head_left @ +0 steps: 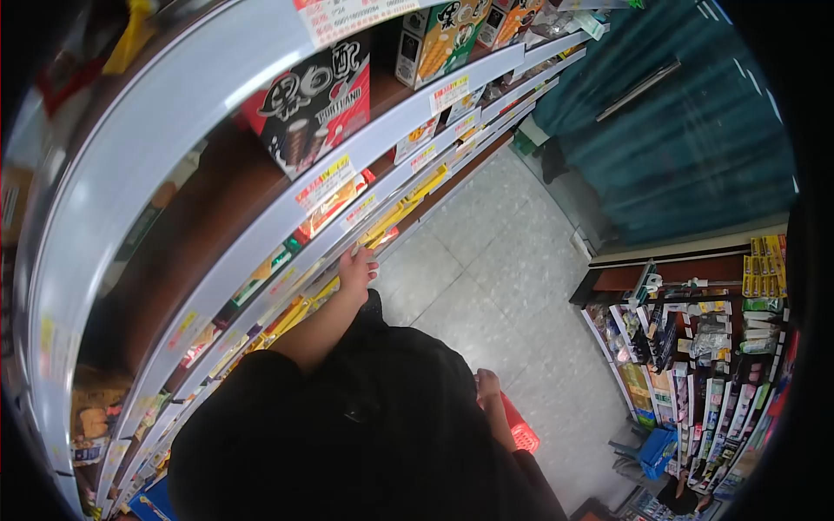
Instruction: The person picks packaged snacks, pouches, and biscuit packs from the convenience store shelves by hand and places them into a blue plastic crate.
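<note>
My left hand (354, 273) is at the edge of a low shelf on the left, beside a row of yellow packages (408, 208). Its fingers are loosely bent and apart, with nothing visible in them. Close to my body on the right, my right hand (487, 384) is closed. A red plastic shopping basket (519, 425) hangs beneath it, mostly hidden by my arm and dark clothing; the handle itself is out of sight.
Curved-looking shelves with price tags (450, 95) hold a red snack box (314, 104) and a green-and-orange box (441, 39). Grey floor tiles (460, 260) lie ahead. A teal curtain (678, 130) hangs at the back. Racks of goods (712, 382) and a blue bin (658, 453) stand right.
</note>
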Available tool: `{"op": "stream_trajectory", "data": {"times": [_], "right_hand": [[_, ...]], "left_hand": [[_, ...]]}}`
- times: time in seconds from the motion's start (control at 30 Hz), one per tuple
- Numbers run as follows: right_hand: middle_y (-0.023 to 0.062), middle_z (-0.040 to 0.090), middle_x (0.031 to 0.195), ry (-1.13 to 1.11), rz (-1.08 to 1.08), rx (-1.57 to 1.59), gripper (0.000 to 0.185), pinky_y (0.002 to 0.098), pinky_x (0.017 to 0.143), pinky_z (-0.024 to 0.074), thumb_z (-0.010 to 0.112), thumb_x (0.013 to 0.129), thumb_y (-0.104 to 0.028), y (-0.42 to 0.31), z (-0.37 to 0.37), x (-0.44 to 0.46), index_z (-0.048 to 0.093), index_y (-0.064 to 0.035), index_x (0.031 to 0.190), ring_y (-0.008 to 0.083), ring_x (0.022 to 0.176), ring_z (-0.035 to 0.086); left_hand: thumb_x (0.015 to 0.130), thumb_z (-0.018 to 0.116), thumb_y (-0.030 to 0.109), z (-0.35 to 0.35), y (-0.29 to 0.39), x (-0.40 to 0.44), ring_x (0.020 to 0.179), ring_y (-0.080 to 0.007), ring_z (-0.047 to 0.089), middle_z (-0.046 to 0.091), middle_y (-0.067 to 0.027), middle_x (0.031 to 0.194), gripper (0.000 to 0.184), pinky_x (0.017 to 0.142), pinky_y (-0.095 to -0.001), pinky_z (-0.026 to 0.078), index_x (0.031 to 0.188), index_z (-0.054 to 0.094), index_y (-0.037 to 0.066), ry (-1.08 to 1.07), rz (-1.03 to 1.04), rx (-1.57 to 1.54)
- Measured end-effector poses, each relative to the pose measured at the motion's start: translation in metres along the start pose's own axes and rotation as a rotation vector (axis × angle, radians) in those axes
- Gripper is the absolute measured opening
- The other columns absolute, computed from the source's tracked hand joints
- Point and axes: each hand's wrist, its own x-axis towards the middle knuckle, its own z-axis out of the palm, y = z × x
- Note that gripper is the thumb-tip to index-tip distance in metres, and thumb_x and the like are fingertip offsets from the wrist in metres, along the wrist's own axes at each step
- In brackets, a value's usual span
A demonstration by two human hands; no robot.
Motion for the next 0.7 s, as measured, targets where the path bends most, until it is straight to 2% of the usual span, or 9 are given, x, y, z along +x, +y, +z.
{"op": "stream_trajectory", "data": {"times": [0.03,0.07,0.17,0.3,0.4,0.47,0.5,0.57,0.7], "right_hand": [[0.0080,0.067,0.087,0.046,-0.062,0.112,0.033,0.0340,0.065,0.0534,0.056,0.092,-0.026,-0.012,0.000,0.006,0.066,0.0000,0.109,0.0163,0.077,0.066],[0.0086,0.068,0.091,0.073,0.047,0.260,0.035,0.0332,0.070,0.0531,0.057,0.092,-0.026,-0.037,0.000,0.006,0.066,0.0028,0.109,0.0164,0.082,0.065],[0.0178,0.067,0.103,0.068,-0.037,0.078,0.035,0.0362,0.084,0.0508,0.051,0.093,-0.027,-0.081,-0.006,0.010,0.068,0.0028,0.101,0.0263,0.095,0.064],[0.0152,0.068,0.105,-0.019,0.015,0.129,0.034,0.0343,0.084,0.0510,0.054,0.092,-0.025,-0.074,-0.019,0.045,0.068,0.0028,0.104,0.0230,0.095,0.065],[0.0134,0.070,0.100,-0.148,-0.024,-0.034,0.033,0.0336,0.081,0.0508,0.054,0.093,-0.025,-0.055,-0.033,0.068,0.070,0.0012,0.102,0.0203,0.092,0.066],[0.0046,0.065,0.078,-0.128,-0.041,0.159,0.029,0.0356,0.066,0.0468,0.054,0.091,-0.025,-0.048,-0.040,0.074,0.068,-0.0005,0.084,0.0157,0.073,0.057],[0.0046,0.065,0.078,-0.135,-0.056,0.153,0.029,0.0356,0.066,0.0468,0.054,0.091,-0.025,-0.045,-0.046,0.078,0.068,-0.0005,0.084,0.0157,0.073,0.057],[0.0034,0.062,0.073,-0.227,-0.274,-0.055,0.029,0.0369,0.063,0.0437,0.052,0.091,-0.023,-0.036,-0.061,0.090,0.064,-0.0027,0.075,0.0146,0.067,0.052],[0.0061,0.064,0.079,-0.163,-0.055,-0.002,0.027,0.0322,0.056,0.0465,0.054,0.092,-0.024,-0.047,-0.088,0.081,0.067,-0.0008,0.098,0.0154,0.068,0.059]], "left_hand": [[0.096,0.059,0.019,0.003,0.003,-0.001,0.070,-0.0121,0.061,0.063,-0.0059,0.105,0.047,0.054,-0.0254,0.047,0.139,0.045,0.009,0.018,-0.027,-0.009],[0.096,0.059,0.019,0.005,0.002,0.003,0.070,-0.0121,0.061,0.063,-0.0059,0.105,0.047,0.054,-0.0254,0.047,0.139,0.045,0.009,0.020,-0.028,-0.010],[0.094,0.061,0.020,0.007,-0.004,0.015,0.066,-0.0114,0.060,0.063,-0.0060,0.103,0.039,0.051,-0.0255,0.046,0.129,0.049,0.006,0.215,0.000,0.076],[0.093,0.062,0.020,0.012,-0.004,0.025,0.062,-0.0107,0.059,0.064,-0.0057,0.096,0.027,0.047,-0.0246,0.045,0.116,0.056,0.005,0.193,0.057,-0.005],[0.093,0.062,0.019,0.020,0.003,0.023,0.061,-0.0109,0.057,0.061,-0.0052,0.093,0.023,0.044,-0.0246,0.042,0.112,0.055,0.008,0.231,0.053,-0.014],[0.093,0.062,0.018,0.031,0.009,0.017,0.062,-0.0113,0.055,0.058,-0.0047,0.093,0.022,0.042,-0.0250,0.041,0.111,0.052,0.011,0.257,0.055,-0.023],[0.093,0.062,0.020,0.040,0.010,0.013,0.062,-0.0114,0.055,0.058,-0.0045,0.093,0.022,0.042,-0.0252,0.041,0.111,0.052,0.011,0.344,0.062,-0.016],[0.094,0.062,0.021,0.049,0.006,0.014,0.062,-0.0115,0.055,0.058,-0.0043,0.093,0.022,0.041,-0.0253,0.040,0.111,0.053,0.012,0.438,0.081,-0.025],[0.094,0.064,0.026,0.057,0.000,0.024,0.064,-0.0130,0.058,0.060,-0.0037,0.092,0.025,0.042,-0.0278,0.042,0.114,0.055,0.013,0.392,0.082,-0.097]]}}
